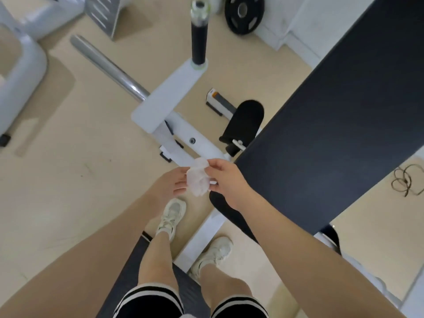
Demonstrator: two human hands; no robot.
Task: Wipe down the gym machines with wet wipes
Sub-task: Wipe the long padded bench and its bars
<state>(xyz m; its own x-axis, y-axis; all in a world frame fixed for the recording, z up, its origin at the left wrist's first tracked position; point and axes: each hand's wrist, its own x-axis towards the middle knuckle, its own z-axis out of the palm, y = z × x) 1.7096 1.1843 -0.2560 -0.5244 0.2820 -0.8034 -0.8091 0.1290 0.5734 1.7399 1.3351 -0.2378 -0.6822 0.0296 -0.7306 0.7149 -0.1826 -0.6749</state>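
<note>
A crumpled white wet wipe (pixel 198 180) hangs between my two hands at the centre of the view. My right hand (pixel 226 180) pinches its top edge with thumb and forefinger. My left hand (pixel 169 185) lies under and beside the wipe, fingers touching it from the left. Just right of my hands runs the long dark padded bench (pixel 339 125) of a white-framed gym machine (pixel 169 99). A black-gripped handle (pixel 199 42) stands up from the frame farther away.
A chrome bar (pixel 107 67) sticks out to the left of the frame. A black weight plate (pixel 244 13) leans at the far wall. Another white machine (pixel 20 65) stands at the left. A coiled cable (pixel 406 180) lies on the beige floor at right. My feet straddle a white floor rail (pixel 202 239).
</note>
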